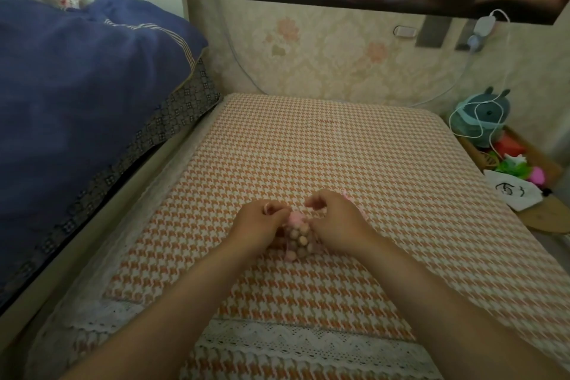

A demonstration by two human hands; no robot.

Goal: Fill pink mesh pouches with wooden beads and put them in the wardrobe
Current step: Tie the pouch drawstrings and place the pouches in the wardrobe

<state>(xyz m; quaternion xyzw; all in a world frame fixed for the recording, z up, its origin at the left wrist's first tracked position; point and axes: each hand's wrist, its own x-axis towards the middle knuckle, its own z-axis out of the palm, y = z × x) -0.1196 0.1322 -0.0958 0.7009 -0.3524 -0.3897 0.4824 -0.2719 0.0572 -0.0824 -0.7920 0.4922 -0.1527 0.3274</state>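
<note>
**Operator:** Where is the pouch, and how are my hands set?

**Manual:** The pouch (297,239) lies on the mattress (339,139), between your two hands, and looks packed with beads (301,241). Your left hand (262,220) has its fingers (270,207) curled, pinching the gathered pink neck. Your right hand (336,219) is against the other side of the pouch, fingers curled. Whether they pinch a cord, the mesh or nothing is too blurred to tell.

**Operator:** How will the pouch handle?

**Manual:** Expect a soft, limp mesh with no stiffness of its own. The beads are hard and round, so the load will probably shift and sag when you lift it. The weight looks light.

**Operator:** Where do I take hold?

**Manual:** Grip at the neck, just above the beads, and keep the neck uppermost. Do not lift by the bottom or the side wall, because a loose neck would let the beads spill and roll across the mattress. Judged from the frame, the closing step is in hand. The wardrobe is not in view.
</note>
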